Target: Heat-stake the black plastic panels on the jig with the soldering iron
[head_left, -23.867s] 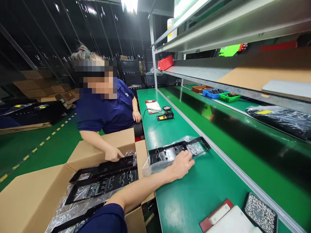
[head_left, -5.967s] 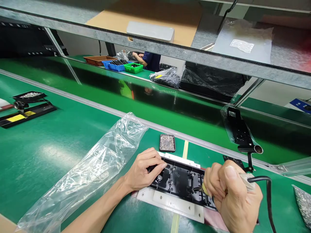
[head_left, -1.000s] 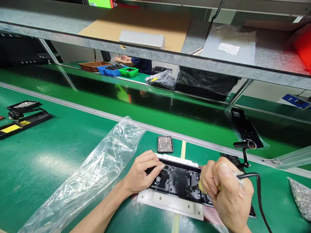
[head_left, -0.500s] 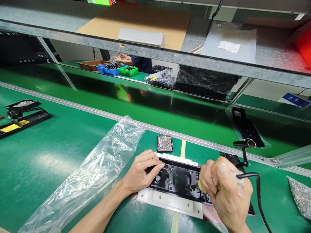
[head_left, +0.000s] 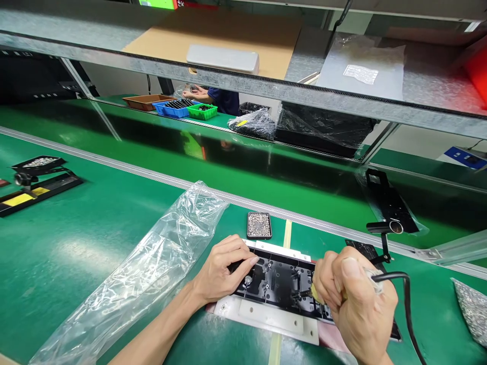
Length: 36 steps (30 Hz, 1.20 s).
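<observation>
A black plastic frame part (head_left: 279, 284) lies in a white fixture (head_left: 266, 319) on the green bench, close in front of me. My left hand (head_left: 220, 271) presses down on the part's left end, fingers curled over it. My right hand (head_left: 355, 304) is closed around a corded hand tool (head_left: 380, 280), whose tip touches the part near its middle right. The tool's black cable (head_left: 409, 309) loops off to the right. Just beyond the fixture sits a small black tray of tiny metal pieces (head_left: 259, 224).
A crumpled clear plastic bag (head_left: 144, 268) lies left of the fixture. A tool stand (head_left: 384, 230) and a bagged black part (head_left: 384, 203) are at right. Another stand with a tray (head_left: 34, 172) sits far left. Coloured bins (head_left: 178, 107) and a co-worker's hands (head_left: 194, 93) lie beyond the conveyor.
Hardly anything has moved over the last second: both hands stay on the part and the view shifts slightly. Earlier, the part came out of its bag onto the fixture.
</observation>
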Available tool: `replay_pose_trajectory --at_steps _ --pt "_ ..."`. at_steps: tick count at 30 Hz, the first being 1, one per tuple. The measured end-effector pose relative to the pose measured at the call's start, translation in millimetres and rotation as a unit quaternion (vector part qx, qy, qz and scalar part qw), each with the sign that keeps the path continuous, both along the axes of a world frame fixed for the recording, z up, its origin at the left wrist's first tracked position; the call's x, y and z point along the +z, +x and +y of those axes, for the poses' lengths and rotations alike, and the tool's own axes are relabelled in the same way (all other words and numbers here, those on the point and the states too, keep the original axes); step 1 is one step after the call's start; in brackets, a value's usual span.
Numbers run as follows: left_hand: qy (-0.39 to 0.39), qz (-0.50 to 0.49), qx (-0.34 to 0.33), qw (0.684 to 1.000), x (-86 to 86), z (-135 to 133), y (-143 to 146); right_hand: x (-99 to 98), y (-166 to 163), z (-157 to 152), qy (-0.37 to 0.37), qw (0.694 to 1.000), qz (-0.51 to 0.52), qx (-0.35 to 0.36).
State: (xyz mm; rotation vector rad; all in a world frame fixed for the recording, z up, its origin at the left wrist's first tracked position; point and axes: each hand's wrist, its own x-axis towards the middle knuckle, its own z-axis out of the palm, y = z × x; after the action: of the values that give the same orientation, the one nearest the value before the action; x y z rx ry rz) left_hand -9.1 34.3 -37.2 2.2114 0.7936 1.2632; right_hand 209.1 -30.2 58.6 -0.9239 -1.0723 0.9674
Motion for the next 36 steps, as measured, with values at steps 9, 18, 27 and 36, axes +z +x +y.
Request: replay_pose_trajectory --at_steps 9,18,27,36 --pt "-0.001 -0.002 0.002 1.0 0.5 0.0 0.7 1.0 -1.5 1.0 0.009 1.0 0.003 -0.004" --pt "-0.005 -0.006 0.007 1.0 0.5 0.9 2.1 2.4 -1.2 0.8 0.004 1.0 -0.003 -0.008" --pt "-0.002 -0.004 0.004 1.0 0.0 0.1 0.3 2.9 -1.7 1.5 0.001 1.0 -0.001 -0.005" --pt "0.0 -0.002 0.008 1.0 -0.4 2.1 0.9 3.7 -1.5 0.3 0.004 1.0 0.005 -0.004"
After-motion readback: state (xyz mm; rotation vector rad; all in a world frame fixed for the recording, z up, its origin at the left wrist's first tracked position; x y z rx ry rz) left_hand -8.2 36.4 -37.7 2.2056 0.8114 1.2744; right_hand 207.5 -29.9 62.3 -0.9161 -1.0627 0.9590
